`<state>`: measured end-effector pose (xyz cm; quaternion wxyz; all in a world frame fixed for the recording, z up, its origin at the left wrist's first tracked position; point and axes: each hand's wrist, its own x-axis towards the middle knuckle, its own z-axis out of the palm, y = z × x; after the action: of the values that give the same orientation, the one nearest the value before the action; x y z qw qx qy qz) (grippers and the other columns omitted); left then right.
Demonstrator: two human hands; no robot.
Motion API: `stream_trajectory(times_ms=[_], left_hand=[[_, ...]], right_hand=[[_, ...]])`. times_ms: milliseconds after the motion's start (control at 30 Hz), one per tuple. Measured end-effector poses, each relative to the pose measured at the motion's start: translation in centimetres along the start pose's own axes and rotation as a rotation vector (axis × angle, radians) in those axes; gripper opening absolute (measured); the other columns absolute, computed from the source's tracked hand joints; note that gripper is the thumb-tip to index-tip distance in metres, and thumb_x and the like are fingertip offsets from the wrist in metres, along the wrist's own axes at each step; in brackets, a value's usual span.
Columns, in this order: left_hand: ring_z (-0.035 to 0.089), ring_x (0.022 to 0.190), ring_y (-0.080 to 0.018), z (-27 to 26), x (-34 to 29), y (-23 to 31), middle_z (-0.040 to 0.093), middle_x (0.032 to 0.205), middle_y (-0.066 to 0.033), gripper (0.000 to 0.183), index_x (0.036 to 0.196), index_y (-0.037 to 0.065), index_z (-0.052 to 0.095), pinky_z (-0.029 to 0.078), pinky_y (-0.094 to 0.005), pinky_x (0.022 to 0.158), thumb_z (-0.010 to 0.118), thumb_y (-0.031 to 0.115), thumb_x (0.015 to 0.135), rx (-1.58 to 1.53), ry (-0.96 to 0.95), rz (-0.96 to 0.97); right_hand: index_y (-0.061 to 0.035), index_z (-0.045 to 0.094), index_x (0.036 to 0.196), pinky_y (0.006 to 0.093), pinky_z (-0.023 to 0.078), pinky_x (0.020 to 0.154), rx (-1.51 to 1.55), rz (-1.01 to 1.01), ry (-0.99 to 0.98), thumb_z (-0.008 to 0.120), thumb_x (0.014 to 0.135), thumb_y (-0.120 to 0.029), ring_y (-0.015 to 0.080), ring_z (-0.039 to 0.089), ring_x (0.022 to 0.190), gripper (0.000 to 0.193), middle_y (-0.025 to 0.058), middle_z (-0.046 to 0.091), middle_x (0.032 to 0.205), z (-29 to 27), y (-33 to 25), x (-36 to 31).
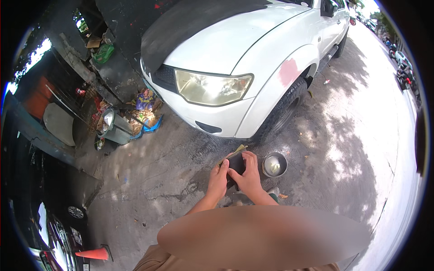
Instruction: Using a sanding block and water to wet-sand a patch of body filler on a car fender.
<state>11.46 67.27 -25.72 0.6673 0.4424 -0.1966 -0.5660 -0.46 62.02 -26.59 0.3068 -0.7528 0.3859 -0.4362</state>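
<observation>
Both my hands are on a dark sheet of sandpaper with a yellowish edge, held low in front of the white pickup's bumper. My left hand grips its left side, fingers along the edge. Across from it, my right hand pinches the other side, thumb on the dark face. A round grey tub with something whitish inside stands just right of my right hand. Above the front tyre, a pink patch marks the white fender.
A grey bin and a blue tray of litter stand left of the pickup. An orange cone and a dark car are at the lower left. Motorcycles line the far right. Cracked concrete lies underfoot.
</observation>
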Motion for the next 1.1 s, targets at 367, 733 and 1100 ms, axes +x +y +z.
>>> stream_trajectory(times_ms=[367, 733, 1100], left_hand=[[0.066, 0.112, -0.02, 0.6, 3.9, 1.7, 0.067, 0.125, -0.011, 0.035, 0.136, -0.002, 0.057, 0.055, -0.0358, 0.096, 0.058, 0.006, 0.103, 0.155, -0.167, -0.133], [0.049, 0.141, -0.0341, 13.0, 15.5, -7.9, 0.047, 0.153, -0.028, 0.076, 0.158, -0.008, 0.026, 0.038, -0.0375, 0.115, 0.058, 0.032, 0.103, 1.251, -0.137, -0.225], [0.058, 0.126, -0.0263, 8.5, 29.8, -35.5, 0.059, 0.138, -0.0135, 0.053, 0.146, 0.005, 0.054, 0.049, -0.0401, 0.102, 0.052, 0.04, 0.107, 0.955, -0.31, -0.8]], right_hand=[[-0.0023, 0.056, 0.142, 0.0318, 0.041, 0.107, 1.063, 0.762, -0.261, 0.071, 0.096, -0.024, 0.0183, 0.053, 0.126, 0.053, 0.008, 0.058, 0.141, -4.7, 8.1, 2.4], [0.01, 0.031, 0.153, 0.0536, 0.041, 0.108, -0.504, 0.17, 0.054, 0.081, 0.077, -0.023, 0.0454, 0.051, 0.13, 0.097, 0.0288, 0.045, 0.149, -7.0, 17.0, 3.6], [0.0002, 0.056, 0.143, 0.0307, 0.049, 0.094, 0.568, 1.282, 0.357, 0.063, 0.103, -0.033, 0.0147, 0.062, 0.109, 0.052, 0.0086, 0.069, 0.122, -9.6, 47.1, -5.1]])
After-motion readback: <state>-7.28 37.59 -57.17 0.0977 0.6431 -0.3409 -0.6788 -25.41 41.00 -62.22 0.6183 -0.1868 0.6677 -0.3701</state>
